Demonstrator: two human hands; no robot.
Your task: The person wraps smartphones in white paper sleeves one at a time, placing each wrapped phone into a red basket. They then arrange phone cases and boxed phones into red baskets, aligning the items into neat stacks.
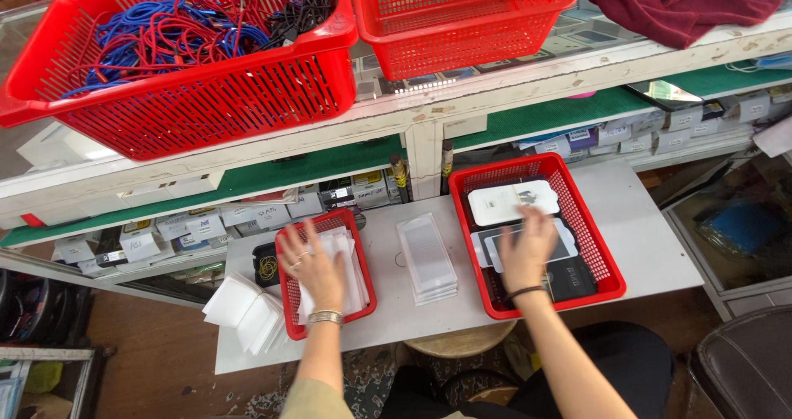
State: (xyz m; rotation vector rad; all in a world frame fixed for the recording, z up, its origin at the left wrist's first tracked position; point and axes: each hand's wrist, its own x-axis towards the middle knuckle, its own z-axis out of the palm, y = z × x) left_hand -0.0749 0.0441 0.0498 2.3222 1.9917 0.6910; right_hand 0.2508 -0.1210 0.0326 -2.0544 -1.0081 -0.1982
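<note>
Over two red trays, left hand (pixel 312 269) and right hand (pixel 526 248) lie flat, touching packets.

white shelving (pixel 429 105) over a grey table (pixel 643 221), brown floor (pixel 157 345) below.

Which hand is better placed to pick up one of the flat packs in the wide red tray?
The right hand. It already lies over the flat packs inside the wide red tray. The left hand rests on white sleeves in the small red tray, across the clear stack.
</note>
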